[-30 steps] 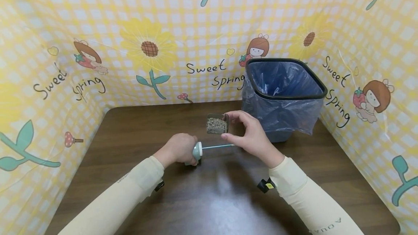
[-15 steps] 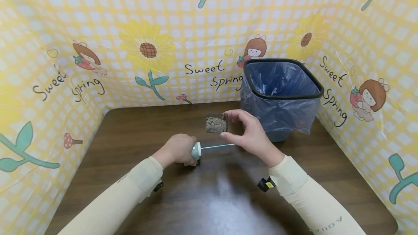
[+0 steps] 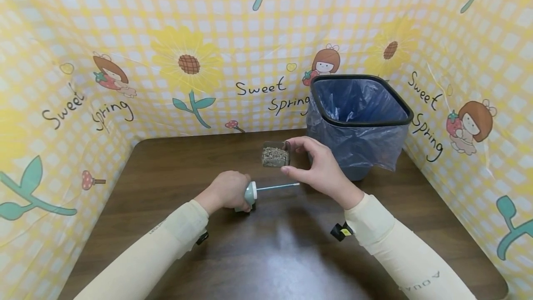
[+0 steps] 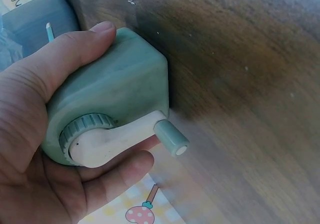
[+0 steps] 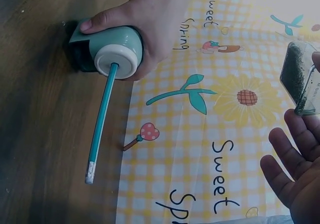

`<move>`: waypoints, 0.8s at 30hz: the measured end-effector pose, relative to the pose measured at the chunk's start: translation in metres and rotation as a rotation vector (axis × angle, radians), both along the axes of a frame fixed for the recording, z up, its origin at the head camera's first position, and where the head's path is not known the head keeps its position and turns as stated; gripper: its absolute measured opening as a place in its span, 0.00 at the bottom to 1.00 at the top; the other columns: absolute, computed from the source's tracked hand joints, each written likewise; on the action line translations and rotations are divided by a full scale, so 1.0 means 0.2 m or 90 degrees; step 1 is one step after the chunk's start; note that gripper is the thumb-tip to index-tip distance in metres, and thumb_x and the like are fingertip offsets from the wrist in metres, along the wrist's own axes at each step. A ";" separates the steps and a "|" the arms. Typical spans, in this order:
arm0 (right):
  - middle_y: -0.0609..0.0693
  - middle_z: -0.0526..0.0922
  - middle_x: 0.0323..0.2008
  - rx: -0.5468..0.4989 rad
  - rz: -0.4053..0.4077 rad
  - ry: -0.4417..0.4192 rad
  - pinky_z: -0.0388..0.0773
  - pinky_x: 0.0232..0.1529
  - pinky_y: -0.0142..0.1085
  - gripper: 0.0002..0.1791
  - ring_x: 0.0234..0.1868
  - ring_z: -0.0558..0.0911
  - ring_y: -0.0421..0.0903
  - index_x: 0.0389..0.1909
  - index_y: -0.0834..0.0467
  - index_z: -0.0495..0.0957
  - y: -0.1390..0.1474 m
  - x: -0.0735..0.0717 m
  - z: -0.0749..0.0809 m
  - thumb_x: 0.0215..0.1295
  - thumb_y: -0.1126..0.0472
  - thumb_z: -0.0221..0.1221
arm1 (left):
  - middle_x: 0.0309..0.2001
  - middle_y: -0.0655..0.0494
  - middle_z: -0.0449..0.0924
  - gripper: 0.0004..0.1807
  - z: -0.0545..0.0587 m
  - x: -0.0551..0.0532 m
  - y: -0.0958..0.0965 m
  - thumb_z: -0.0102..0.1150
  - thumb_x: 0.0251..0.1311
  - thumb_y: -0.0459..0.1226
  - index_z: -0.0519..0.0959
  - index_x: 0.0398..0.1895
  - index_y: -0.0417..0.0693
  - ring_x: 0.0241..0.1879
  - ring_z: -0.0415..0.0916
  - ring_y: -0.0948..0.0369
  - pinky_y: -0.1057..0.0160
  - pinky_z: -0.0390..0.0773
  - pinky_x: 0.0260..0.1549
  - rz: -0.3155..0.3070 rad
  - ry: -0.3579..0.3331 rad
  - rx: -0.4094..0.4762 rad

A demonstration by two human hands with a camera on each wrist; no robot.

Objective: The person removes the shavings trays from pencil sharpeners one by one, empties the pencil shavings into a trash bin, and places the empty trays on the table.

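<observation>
Ok, LH (image 3: pixel 230 189) grips sharpener (image 4: pixel 127 71), RH (image 3: pixel 324 166) pinches shavings tray (image 3: pixel 272 145).

The sharpener (image 4: pixel 112 94) looks smooth matt plastic, the table (image 3: pixel 266 244) glossy wood, the liner (image 3: pixel 358 145) crinkled plastic.

Cream sleeves (image 3: pixel 393 244) bear dark lettering (image 3: pixel 422 281), with a black device (image 3: pixel 337 232) near each cuff (image 3: pixel 370 219), the right one yellow-marked

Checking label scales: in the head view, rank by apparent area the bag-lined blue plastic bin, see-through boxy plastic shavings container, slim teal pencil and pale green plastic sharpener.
1. Bin
2. Shavings container and sharpener: order unsure, the left hand hides part of the sharpener
3. Pencil
</observation>
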State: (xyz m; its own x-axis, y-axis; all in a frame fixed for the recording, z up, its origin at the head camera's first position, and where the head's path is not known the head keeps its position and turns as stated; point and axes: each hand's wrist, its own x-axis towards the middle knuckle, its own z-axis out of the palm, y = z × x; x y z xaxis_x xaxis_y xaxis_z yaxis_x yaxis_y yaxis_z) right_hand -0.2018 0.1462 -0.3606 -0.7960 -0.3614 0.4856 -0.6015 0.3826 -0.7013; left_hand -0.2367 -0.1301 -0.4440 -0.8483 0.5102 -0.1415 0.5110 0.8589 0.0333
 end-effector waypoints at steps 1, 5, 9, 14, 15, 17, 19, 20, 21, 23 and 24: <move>0.44 0.82 0.52 0.005 0.001 0.002 0.75 0.56 0.52 0.30 0.53 0.79 0.52 0.59 0.51 0.78 0.00 0.00 0.00 0.56 0.54 0.76 | 0.32 0.60 0.82 0.32 0.00 0.00 0.00 0.81 0.39 0.58 0.81 0.43 0.50 0.31 0.77 0.61 0.56 0.82 0.35 -0.001 0.000 0.000; 0.44 0.82 0.52 0.022 -0.002 0.013 0.76 0.56 0.49 0.30 0.53 0.79 0.49 0.59 0.51 0.78 0.00 -0.01 0.02 0.55 0.53 0.76 | 0.32 0.60 0.82 0.32 -0.01 0.00 0.00 0.81 0.39 0.58 0.81 0.43 0.50 0.31 0.76 0.62 0.57 0.82 0.35 -0.003 0.002 -0.004; 0.44 0.82 0.52 0.026 -0.004 0.027 0.76 0.56 0.44 0.31 0.52 0.78 0.43 0.59 0.52 0.78 0.01 -0.02 0.04 0.55 0.53 0.77 | 0.32 0.60 0.82 0.32 -0.01 0.00 0.00 0.81 0.39 0.58 0.81 0.43 0.50 0.30 0.76 0.62 0.57 0.82 0.35 -0.001 0.011 -0.007; 0.44 0.82 0.53 0.025 -0.003 0.037 0.75 0.56 0.43 0.31 0.53 0.78 0.42 0.59 0.52 0.78 0.00 -0.03 0.06 0.55 0.53 0.77 | 0.31 0.60 0.83 0.32 0.00 0.00 0.00 0.81 0.39 0.58 0.81 0.42 0.50 0.30 0.77 0.62 0.57 0.82 0.35 -0.002 0.014 -0.005; 0.45 0.82 0.53 0.023 -0.002 0.038 0.75 0.57 0.43 0.31 0.53 0.78 0.42 0.59 0.52 0.78 0.00 -0.03 0.06 0.55 0.53 0.77 | 0.31 0.60 0.83 0.32 0.00 0.00 0.00 0.81 0.39 0.58 0.81 0.42 0.50 0.30 0.77 0.62 0.57 0.82 0.35 -0.002 0.013 -0.003; 0.45 0.83 0.53 0.021 -0.003 0.038 0.75 0.57 0.44 0.31 0.53 0.78 0.43 0.59 0.52 0.78 0.00 -0.03 0.06 0.54 0.53 0.77 | 0.31 0.60 0.83 0.32 0.00 0.00 0.00 0.81 0.39 0.58 0.81 0.42 0.49 0.30 0.77 0.62 0.57 0.82 0.35 -0.005 0.011 0.001; 0.46 0.83 0.53 0.019 -0.005 0.037 0.75 0.57 0.44 0.31 0.52 0.78 0.42 0.59 0.52 0.78 0.00 -0.03 0.07 0.54 0.53 0.77 | 0.31 0.60 0.82 0.32 0.00 0.00 0.00 0.81 0.38 0.58 0.81 0.42 0.49 0.30 0.77 0.62 0.58 0.82 0.34 -0.007 0.012 0.000; 0.46 0.83 0.52 0.019 -0.007 0.038 0.75 0.56 0.45 0.31 0.52 0.78 0.43 0.59 0.52 0.78 0.00 -0.03 0.07 0.54 0.53 0.77 | 0.31 0.60 0.82 0.32 0.00 0.00 0.00 0.81 0.38 0.58 0.81 0.42 0.49 0.30 0.77 0.62 0.58 0.82 0.34 -0.008 0.013 0.000; 0.46 0.83 0.52 0.019 -0.009 0.037 0.75 0.56 0.45 0.31 0.52 0.78 0.43 0.59 0.53 0.78 0.00 -0.03 0.07 0.54 0.54 0.77 | 0.31 0.60 0.82 0.32 -0.01 0.00 0.00 0.81 0.38 0.58 0.81 0.42 0.49 0.30 0.77 0.63 0.58 0.82 0.34 -0.008 0.015 -0.001; 0.45 0.82 0.52 0.020 -0.014 0.040 0.75 0.56 0.46 0.31 0.51 0.78 0.43 0.59 0.53 0.78 0.00 -0.03 0.08 0.54 0.54 0.77 | 0.31 0.60 0.82 0.32 -0.01 0.00 0.00 0.81 0.38 0.58 0.81 0.42 0.49 0.30 0.76 0.63 0.58 0.82 0.34 -0.008 0.018 -0.004; 0.46 0.82 0.51 0.020 -0.015 0.041 0.75 0.56 0.47 0.31 0.51 0.78 0.43 0.59 0.53 0.79 0.00 -0.03 0.08 0.54 0.54 0.77 | 0.31 0.61 0.82 0.32 -0.01 0.00 0.00 0.81 0.38 0.58 0.81 0.42 0.49 0.30 0.76 0.63 0.58 0.82 0.34 -0.008 0.019 -0.006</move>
